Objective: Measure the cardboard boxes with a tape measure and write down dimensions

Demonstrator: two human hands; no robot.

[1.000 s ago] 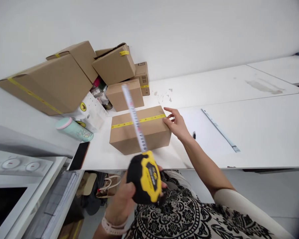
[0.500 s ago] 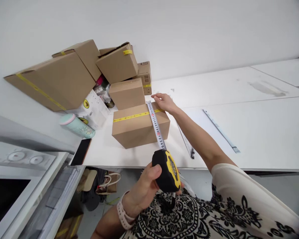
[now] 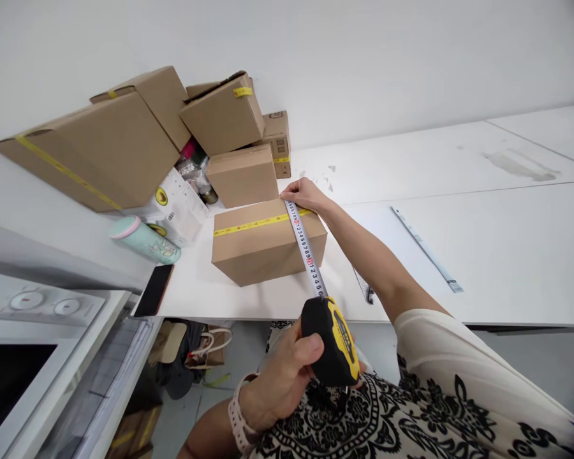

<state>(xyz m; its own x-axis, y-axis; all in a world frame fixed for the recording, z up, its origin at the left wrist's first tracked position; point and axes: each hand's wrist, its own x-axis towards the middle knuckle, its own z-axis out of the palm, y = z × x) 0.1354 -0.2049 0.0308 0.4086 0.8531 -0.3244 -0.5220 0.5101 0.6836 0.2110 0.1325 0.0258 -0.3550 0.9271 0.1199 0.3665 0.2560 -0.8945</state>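
My left hand [image 3: 287, 357], with a pale strap on its wrist, is wrapped round a black and yellow tape measure [image 3: 330, 344] in front of the table edge. Its metal blade [image 3: 305, 245] is pulled out and runs across the top of a closed cardboard box [image 3: 253, 239] sealed with yellow tape. At the box's far top edge, my right hand [image 3: 306, 193] is closed, with thumb and fingers pinching the blade's end. The case sits lower than the box top, so the blade slopes down past the near edge.
Several cardboard boxes [image 3: 242, 175] are stacked behind and to the left. A mint tumbler [image 3: 146, 241] and a phone [image 3: 154, 290] lie at the table's left. Right of my forearm are a white sheet [image 3: 382, 223] and a pale blue strip [image 3: 425, 248].
My right hand has moved left onto the blade's end and its fingers have closed there. My left hand and the tape case have shifted slightly right and nearer my body.
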